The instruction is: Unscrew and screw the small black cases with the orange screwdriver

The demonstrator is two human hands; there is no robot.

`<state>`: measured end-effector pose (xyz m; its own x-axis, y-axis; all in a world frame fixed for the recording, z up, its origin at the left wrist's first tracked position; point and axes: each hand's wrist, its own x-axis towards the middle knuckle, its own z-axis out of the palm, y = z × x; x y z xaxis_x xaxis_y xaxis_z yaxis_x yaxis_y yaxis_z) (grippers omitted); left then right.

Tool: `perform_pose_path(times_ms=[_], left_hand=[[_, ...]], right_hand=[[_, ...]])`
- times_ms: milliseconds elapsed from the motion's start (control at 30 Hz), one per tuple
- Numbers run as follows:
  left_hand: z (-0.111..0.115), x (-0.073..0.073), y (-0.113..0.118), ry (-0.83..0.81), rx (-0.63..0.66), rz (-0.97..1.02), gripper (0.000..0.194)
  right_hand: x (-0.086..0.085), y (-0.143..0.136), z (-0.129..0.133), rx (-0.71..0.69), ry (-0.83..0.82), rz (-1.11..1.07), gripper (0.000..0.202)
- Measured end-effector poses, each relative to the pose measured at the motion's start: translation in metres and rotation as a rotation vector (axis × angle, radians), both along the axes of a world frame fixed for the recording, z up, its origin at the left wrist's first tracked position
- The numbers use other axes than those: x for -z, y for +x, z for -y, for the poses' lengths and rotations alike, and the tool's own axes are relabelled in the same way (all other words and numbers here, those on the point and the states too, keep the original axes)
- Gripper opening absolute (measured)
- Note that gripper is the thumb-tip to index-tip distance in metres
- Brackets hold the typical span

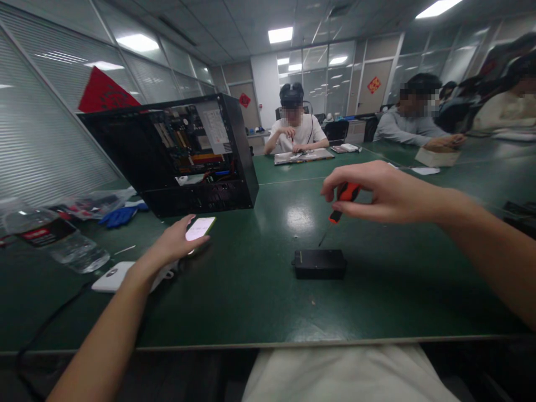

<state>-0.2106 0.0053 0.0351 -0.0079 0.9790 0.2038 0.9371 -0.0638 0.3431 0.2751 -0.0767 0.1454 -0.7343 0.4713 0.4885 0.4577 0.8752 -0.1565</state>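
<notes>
My left hand (173, 241) is closed on a smartphone (201, 228), thumb along its near edge, with the lit screen facing up. The phone is low over the table, in front of the computer case; whether it touches the surface I cannot tell. An orange-and-black screwdriver (348, 192) is gripped in my right hand (383, 190), its thin shaft slanting down to the left. Below the screwdriver lies a small black rectangular box (320, 264) with tabs at both ends. The tip is near the box's top; contact is unclear.
An open computer case (243, 151) stands at the back left. A water bottle (62, 240), blue gloves (119, 216) and a white power bank-like device (112, 277) with a cable lie at left. Several people sit around the green table (259, 312), one opposite working over a flat panel (304, 157).
</notes>
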Motion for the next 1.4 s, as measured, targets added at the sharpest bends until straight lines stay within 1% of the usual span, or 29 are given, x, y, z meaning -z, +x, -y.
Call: perform_pose_path(times_ms=[33, 67, 100, 167, 200, 267, 333, 367, 433, 467, 533, 700, 833, 1000, 1100, 1200, 1300, 1333, 1400], left_hand=[[0.007, 0.0, 0.017, 0.06, 0.072, 0.038, 0.086], [0.015, 0.0, 0.037, 0.095, 0.196, 0.111, 0.08], [0.024, 0.0, 0.059, 0.096, 0.345, 0.21, 0.075], [0.043, 0.001, 0.107, 0.032, 0.606, 0.373, 0.069], [0.051, 0.002, 0.131, -0.006, 0.705, 0.399, 0.071], [0.061, 0.005, 0.173, -0.039, 0.845, 0.427, 0.071], [0.064, 0.007, 0.205, -0.071, 0.943, 0.458, 0.07], [0.063, 0.009, 0.217, -0.09, 0.983, 0.454, 0.067], [0.06, 0.012, 0.231, -0.129, 1.059, 0.444, 0.057], [0.059, 0.014, 0.234, -0.141, 1.088, 0.435, 0.052], [0.057, 0.018, 0.233, -0.138, 1.101, 0.425, 0.047], [0.06, 0.022, 0.223, -0.081, 1.038, 0.41, 0.044], [0.06, 0.024, 0.222, -0.087, 1.046, 0.437, 0.042], [0.058, 0.027, 0.225, -0.073, 1.065, 0.472, 0.04], [0.057, 0.027, 0.224, -0.076, 1.075, 0.473, 0.039], [0.058, 0.028, 0.225, -0.084, 1.056, 0.474, 0.037], [0.06, 0.03, 0.227, -0.088, 1.025, 0.469, 0.037], [0.061, 0.031, 0.227, -0.086, 1.014, 0.46, 0.037], [0.063, 0.033, 0.229, -0.064, 0.992, 0.444, 0.037]], right_hand=[[0.0, -0.001, 0.001, 0.007, 0.0, -0.013, 0.024], [0.001, -0.003, 0.002, 0.008, 0.001, -0.018, 0.023], [0.001, -0.004, 0.004, 0.008, -0.002, -0.015, 0.022], [0.002, -0.007, 0.007, 0.006, -0.011, -0.006, 0.021], [0.002, -0.008, 0.009, 0.005, -0.016, -0.003, 0.021], [0.002, -0.009, 0.012, 0.004, -0.026, 0.005, 0.023], [0.001, -0.008, 0.014, 0.004, -0.025, 0.009, 0.023], [0.0, -0.008, 0.015, 0.005, -0.021, 0.009, 0.023], [-0.001, -0.008, 0.016, 0.006, -0.003, 0.0, 0.021], [-0.001, -0.009, 0.016, 0.006, 0.007, -0.005, 0.021], [-0.001, -0.011, 0.016, -0.002, 0.017, -0.008, 0.02], [0.002, -0.017, 0.016, -0.041, -0.031, 0.025, 0.017], [0.007, -0.018, 0.014, -0.085, -0.056, 0.053, 0.018], [0.013, -0.019, 0.009, -0.112, -0.041, 0.083, 0.019], [0.014, -0.02, 0.008, -0.135, -0.035, 0.089, 0.016], [0.012, -0.023, 0.012, -0.183, -0.058, 0.098, 0.012], [0.005, -0.027, 0.019, -0.253, -0.123, 0.138, 0.02], [0.002, -0.028, 0.022, -0.261, -0.142, 0.165, 0.023], [-0.005, -0.032, 0.027, -0.234, -0.153, 0.223, 0.026]])
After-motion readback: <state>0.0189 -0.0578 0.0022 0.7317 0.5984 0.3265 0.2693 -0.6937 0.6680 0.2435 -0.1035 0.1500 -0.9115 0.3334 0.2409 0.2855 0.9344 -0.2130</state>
